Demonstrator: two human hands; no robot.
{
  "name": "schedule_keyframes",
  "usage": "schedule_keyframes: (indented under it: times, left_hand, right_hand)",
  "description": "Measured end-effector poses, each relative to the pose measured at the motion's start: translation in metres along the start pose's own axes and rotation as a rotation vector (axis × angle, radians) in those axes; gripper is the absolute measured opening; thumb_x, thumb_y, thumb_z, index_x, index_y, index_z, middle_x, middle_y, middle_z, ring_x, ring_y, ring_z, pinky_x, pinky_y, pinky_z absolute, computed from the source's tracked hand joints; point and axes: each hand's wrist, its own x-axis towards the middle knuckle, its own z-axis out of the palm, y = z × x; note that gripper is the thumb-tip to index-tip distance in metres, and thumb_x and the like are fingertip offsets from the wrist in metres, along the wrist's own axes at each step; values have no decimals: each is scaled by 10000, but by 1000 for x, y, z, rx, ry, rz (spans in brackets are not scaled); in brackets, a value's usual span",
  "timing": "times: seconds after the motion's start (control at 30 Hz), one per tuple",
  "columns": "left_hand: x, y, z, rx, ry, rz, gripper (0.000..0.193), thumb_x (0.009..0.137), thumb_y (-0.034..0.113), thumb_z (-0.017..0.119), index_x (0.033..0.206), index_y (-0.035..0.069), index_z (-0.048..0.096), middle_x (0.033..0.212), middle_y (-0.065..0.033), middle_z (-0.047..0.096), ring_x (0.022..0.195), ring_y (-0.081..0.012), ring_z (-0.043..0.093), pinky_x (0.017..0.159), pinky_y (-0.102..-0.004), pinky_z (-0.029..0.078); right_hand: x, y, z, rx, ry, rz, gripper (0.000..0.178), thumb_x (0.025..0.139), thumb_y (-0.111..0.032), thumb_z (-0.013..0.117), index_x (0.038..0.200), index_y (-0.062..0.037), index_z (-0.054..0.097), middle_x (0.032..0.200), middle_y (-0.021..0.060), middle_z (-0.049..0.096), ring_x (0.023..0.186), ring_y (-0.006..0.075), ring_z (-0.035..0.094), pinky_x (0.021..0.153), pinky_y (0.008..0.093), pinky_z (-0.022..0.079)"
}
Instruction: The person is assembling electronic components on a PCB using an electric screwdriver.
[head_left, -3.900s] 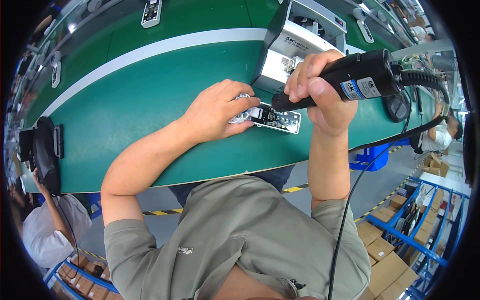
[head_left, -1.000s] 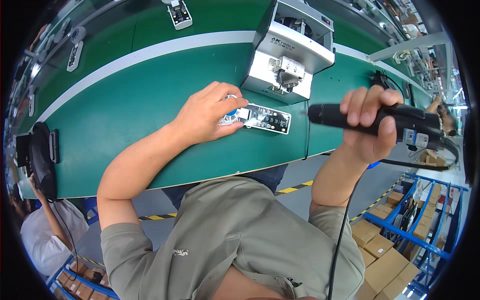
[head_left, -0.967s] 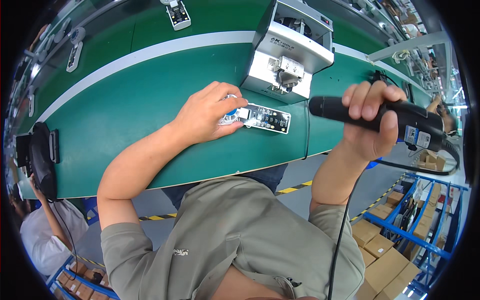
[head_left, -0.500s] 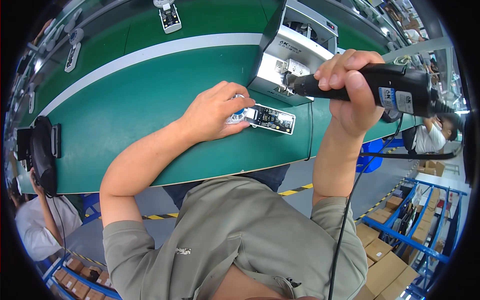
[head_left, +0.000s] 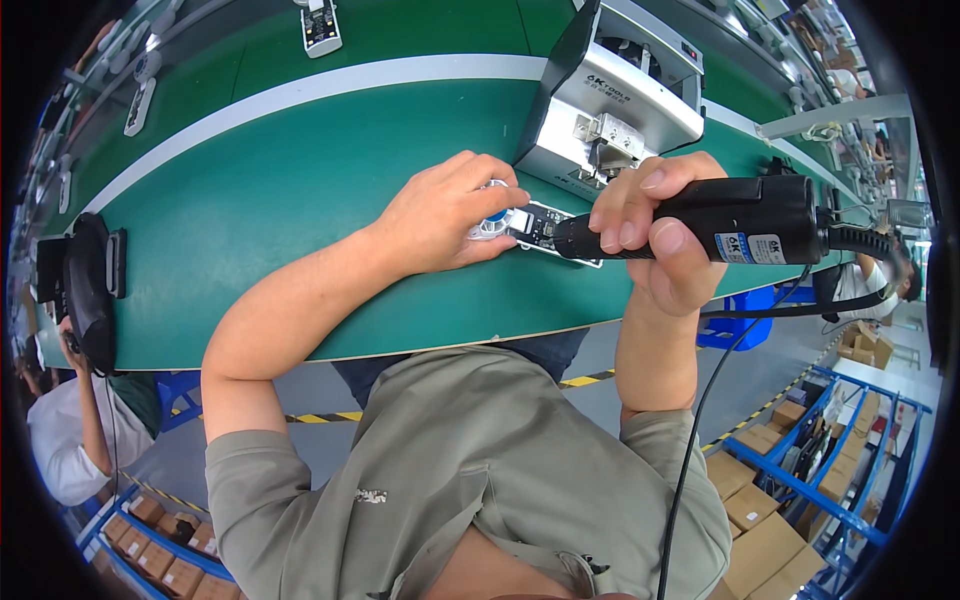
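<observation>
My left hand (head_left: 445,215) is closed round the clear, round end of a white device with an exposed circuit board (head_left: 537,226), which lies flat on the green bench. A blue disc shows between its fingers. My right hand (head_left: 660,225) grips a black electric screwdriver (head_left: 745,218), held nearly level. The screwdriver's nose is over the board's right part and hides it, so I cannot tell whether the bit touches. Just behind stands a silver-and-black screw feeder (head_left: 620,105) with a metal block on its front.
Similar white devices (head_left: 321,30) lie on the dark green belt beyond the white rail. A black cable (head_left: 700,400) hangs past my right arm. A person (head_left: 75,430) sits at the left bench end, near a black machine (head_left: 90,290). Shelves with cartons (head_left: 770,520) stand behind me.
My right hand has brought the screwdriver from the screw feeder's front down and left over the circuit board. My left hand keeps its hold on the device.
</observation>
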Motion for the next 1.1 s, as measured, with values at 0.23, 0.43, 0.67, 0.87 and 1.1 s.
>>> schedule_keyframes:
  times: [0.23, 0.43, 0.67, 0.87, 1.1]
  left_hand:
    - [1, 2, -2, -1, -18, -14, 405, 695, 146, 783, 1070, 127, 634, 1090, -34, 570, 897, -217, 553, 753, -312, 487]
    - [2, 2, -2, 21, -27, -19, 384, 714, 165, 772, 1068, 130, 628, 1074, -38, 555, 883, -222, 545, 749, -317, 490]
    - [1, -1, -5, 43, 8, 4, 387, 711, 168, 770, 1067, 129, 624, 1068, -40, 554, 889, -221, 548, 742, -312, 491]
    - [1, 13, -7, 114, -7, 84, 397, 722, 215, 757, 1080, 113, 619, 1059, -47, 558, 890, -228, 551, 839, -347, 465]
    - [21, 36, 8, 435, -146, 166, 477, 723, 287, 757, 1136, 104, 605, 1002, -56, 579, 889, -217, 561, 918, -368, 413]
  right_hand:
    - [-2, -3, 5, -119, -116, 42, 241, 791, -84, 630, 1009, -19, 549, 662, 63, 581, 573, 167, 586, 589, 280, 506]
    - [2, -3, 4, -177, -248, 81, 240, 760, -52, 664, 964, -28, 539, 660, 71, 583, 568, 174, 586, 590, 285, 505]
    - [-1, -8, 0, -221, -174, 38, 263, 807, -112, 653, 1025, -22, 538, 677, 71, 592, 589, 178, 585, 621, 303, 506]
    - [-13, -49, -29, -133, 62, -117, 242, 865, -131, 590, 1077, -24, 545, 661, 53, 572, 584, 163, 547, 632, 306, 490]
    - [-30, -30, -51, -439, 327, -2, 198, 858, -94, 599, 1040, -26, 558, 649, 51, 562, 569, 159, 544, 606, 292, 482]
